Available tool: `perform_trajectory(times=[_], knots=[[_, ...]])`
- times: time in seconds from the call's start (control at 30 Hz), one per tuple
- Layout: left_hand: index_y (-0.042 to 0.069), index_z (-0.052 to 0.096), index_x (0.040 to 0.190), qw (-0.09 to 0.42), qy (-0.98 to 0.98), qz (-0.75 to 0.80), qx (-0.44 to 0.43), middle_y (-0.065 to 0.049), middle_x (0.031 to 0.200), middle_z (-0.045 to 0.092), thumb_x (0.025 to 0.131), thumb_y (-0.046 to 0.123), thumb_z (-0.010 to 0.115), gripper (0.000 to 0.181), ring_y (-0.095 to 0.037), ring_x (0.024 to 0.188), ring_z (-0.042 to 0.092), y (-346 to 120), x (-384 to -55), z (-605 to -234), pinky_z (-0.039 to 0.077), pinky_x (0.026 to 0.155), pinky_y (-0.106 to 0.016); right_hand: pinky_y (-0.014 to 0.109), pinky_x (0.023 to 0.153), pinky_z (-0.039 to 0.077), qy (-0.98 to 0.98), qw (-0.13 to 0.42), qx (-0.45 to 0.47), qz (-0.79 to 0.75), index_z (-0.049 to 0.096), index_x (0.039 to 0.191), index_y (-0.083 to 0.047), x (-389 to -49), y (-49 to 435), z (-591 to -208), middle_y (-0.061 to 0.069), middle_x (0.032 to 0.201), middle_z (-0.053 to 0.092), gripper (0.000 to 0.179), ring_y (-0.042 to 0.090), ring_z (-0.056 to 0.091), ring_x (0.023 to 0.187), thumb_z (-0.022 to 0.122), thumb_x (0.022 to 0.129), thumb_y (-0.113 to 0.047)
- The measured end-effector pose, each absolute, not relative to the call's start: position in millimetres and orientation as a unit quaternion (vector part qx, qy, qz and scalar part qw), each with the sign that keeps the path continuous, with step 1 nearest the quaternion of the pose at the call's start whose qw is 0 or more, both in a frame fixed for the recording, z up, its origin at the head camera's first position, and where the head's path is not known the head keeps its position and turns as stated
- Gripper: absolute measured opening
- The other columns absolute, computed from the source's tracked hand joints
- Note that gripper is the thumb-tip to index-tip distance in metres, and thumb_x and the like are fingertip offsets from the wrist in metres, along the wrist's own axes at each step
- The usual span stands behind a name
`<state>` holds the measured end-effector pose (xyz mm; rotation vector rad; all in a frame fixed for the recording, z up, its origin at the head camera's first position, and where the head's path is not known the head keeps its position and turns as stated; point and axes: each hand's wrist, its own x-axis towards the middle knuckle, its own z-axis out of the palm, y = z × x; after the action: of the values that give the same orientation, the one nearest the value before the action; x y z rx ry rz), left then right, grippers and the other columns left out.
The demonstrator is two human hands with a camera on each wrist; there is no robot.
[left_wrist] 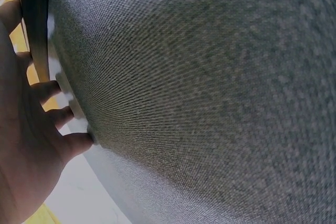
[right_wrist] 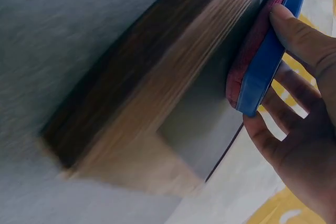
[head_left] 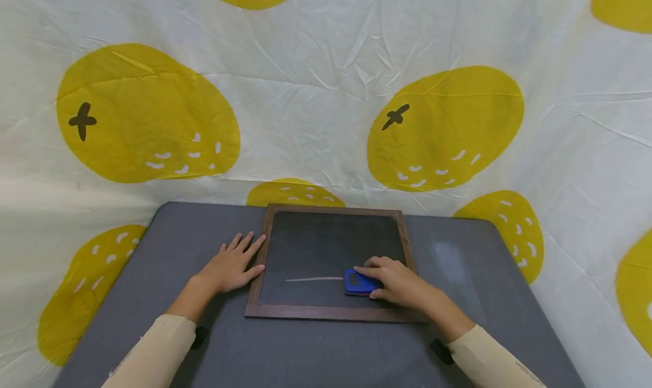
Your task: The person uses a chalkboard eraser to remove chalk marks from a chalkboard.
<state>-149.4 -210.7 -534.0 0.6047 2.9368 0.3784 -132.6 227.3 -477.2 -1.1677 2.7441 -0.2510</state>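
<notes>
A small chalkboard (head_left: 326, 241) in a brown wooden frame lies flat on a dark grey table. One thin pale chalk line (head_left: 313, 279) runs across its lower part and meets the left end of a blue board eraser (head_left: 356, 283). My right hand (head_left: 399, 283) grips that eraser by its edges, thumb on the near side. In the right wrist view the eraser (right_wrist: 260, 59) shows a dark red felt underside facing the board. With spread fingers, my left hand (head_left: 231, 265) rests on the table, thumb and index finger touching the frame's left side; the left wrist view shows this hand (left_wrist: 31, 124) too.
The grey table (head_left: 316, 348) extends around the board on every side. A pale smudge (head_left: 450, 263) marks the tabletop right of the frame. Behind the table hangs a white cloth (head_left: 305, 122) with big yellow fruit shapes.
</notes>
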Motion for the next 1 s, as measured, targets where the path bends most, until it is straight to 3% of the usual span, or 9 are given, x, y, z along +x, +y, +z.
perform_trajectory(times=[0.6, 1.0], knots=[[0.019, 0.022, 0.167, 0.063, 0.971, 0.12, 0.198, -0.023, 0.168, 0.026, 0.106, 0.056, 0.047, 0.076, -0.053, 0.154, 0.021, -210.8, -149.8, -530.7, 0.024, 0.114, -0.077, 0.045, 0.098, 0.054, 0.9, 0.087, -0.425, -0.042, 0.055, 0.151, -0.014, -145.0, 141.1, -475.7, 0.008, 0.135, 0.063, 0.066, 0.026, 0.062, 0.118, 0.078, 0.093, -0.034], [0.018, 0.024, 0.167, 0.055, 0.973, 0.109, 0.195, -0.024, 0.168, 0.027, 0.107, 0.055, 0.044, 0.073, -0.054, 0.153, 0.023, -207.9, -151.1, -532.6, 0.026, 0.113, -0.078, 0.036, 0.095, 0.055, 0.894, 0.092, -0.439, 0.017, 0.052, 0.154, -0.02, -151.1, 70.6, -476.7, 0.003, 0.137, 0.061, 0.067, 0.021, 0.062, 0.116, 0.073, 0.096, -0.044]])
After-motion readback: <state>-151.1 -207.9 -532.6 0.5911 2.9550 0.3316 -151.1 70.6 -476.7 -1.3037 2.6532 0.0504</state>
